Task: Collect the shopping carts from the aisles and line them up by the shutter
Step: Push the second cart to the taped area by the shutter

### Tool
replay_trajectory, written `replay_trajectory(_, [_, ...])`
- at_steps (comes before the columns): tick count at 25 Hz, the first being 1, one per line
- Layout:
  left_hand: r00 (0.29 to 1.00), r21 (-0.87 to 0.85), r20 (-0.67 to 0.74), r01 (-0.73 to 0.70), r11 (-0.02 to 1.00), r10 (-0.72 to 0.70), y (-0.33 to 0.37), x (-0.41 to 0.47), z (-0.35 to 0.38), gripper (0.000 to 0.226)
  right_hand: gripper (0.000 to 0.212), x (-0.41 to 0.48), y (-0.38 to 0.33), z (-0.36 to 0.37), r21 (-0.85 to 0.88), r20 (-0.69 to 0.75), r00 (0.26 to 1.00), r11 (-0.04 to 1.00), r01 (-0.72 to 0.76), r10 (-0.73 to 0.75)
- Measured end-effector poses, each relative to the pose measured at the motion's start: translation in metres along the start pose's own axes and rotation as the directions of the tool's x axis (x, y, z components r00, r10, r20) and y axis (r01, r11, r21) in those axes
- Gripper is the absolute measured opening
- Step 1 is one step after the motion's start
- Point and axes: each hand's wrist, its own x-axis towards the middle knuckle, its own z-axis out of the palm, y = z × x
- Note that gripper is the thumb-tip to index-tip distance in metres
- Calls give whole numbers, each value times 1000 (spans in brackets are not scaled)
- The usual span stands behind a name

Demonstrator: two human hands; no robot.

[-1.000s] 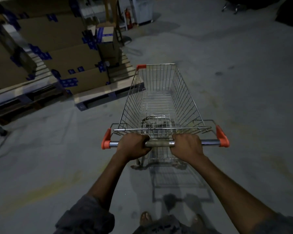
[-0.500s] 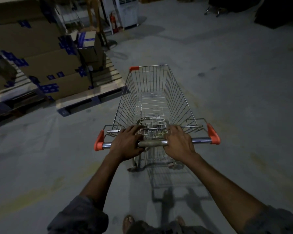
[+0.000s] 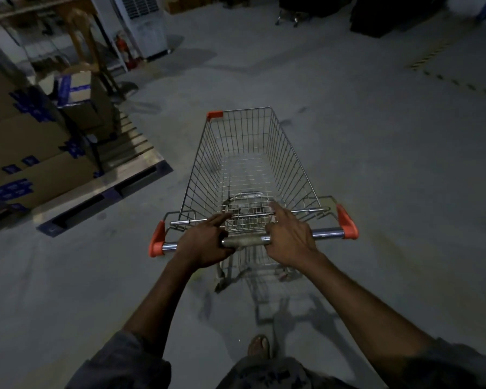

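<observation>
Looking like a warehouse, or the stockroom behind a shop, dim and bare. Stretching out on all sides as a grey concrete floor [image 3: 390,178], scuffed and stained, carrying yellow striped markings [image 3: 429,56] at the far right. Sitting at the left on a wooden pallet [image 3: 104,189]: big cardboard boxes [image 3: 20,141], stacked high and sealed with blue printed tape. Standing behind them along the back: shelving [image 3: 37,5], a red fire extinguisher [image 3: 122,47] and a tall white cooler [image 3: 143,23]. Standing on the open floor in the middle: a wire shopping cart [image 3: 253,169] with orange corners, hinting at a shop's goods being stored here.
</observation>
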Motion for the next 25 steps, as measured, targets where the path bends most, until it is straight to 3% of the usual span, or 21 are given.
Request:
replay_trajectory(7, [996, 1, 70, -57, 998, 57, 14, 89, 0, 84, 39, 34, 57, -17, 12, -16, 994, 994, -112, 113])
replay_trajectory(16, [986, -20, 65, -154, 988, 155, 68, 186, -3, 86, 40, 63, 154, -41, 24, 4, 983, 982, -186, 186])
replay_trajectory(25, [983, 58, 124, -146, 988, 138, 124, 292, -4, 82, 39, 86, 251, -54, 3, 7, 967, 967, -255, 255])
